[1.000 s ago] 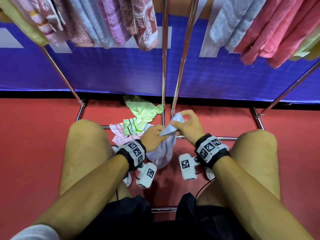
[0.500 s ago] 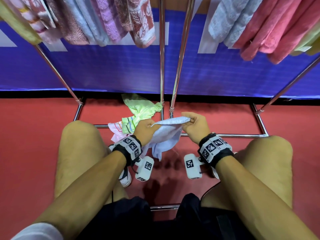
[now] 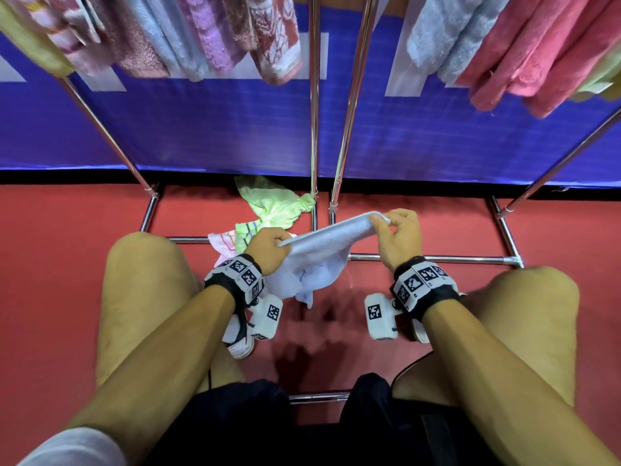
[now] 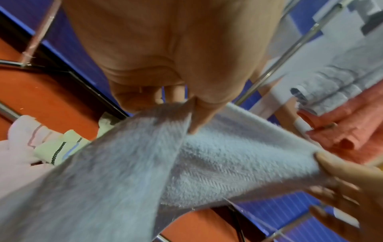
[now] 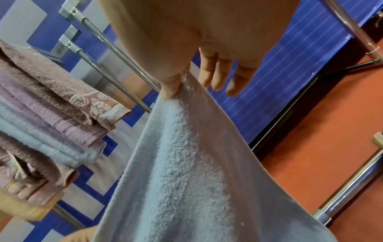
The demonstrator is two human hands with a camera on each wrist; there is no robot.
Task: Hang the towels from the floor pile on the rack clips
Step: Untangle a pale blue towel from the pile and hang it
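Note:
I hold a pale blue towel (image 3: 322,250) stretched between both hands above the red floor. My left hand (image 3: 268,245) grips one end of its top edge, thumb pressed on the cloth (image 4: 196,117). My right hand (image 3: 396,230) pinches the other end between thumb and forefinger (image 5: 172,88), its other fingers loose. The rest of the towel (image 5: 186,172) sags below. The floor pile lies behind my left hand: a green towel (image 3: 272,203) and a pink striped towel (image 3: 223,242).
Chrome rack poles (image 3: 314,105) rise in front of me, base bars (image 3: 433,258) crossing the red floor. Several hung towels (image 3: 208,35) fill the upper left, pink and grey ones (image 3: 524,48) the upper right. A blue banner (image 3: 208,129) stands behind. My knees flank the hands.
My hands have drawn apart and risen, pulling the bunched blue towel out into a taut edge. The right hand moved right and up.

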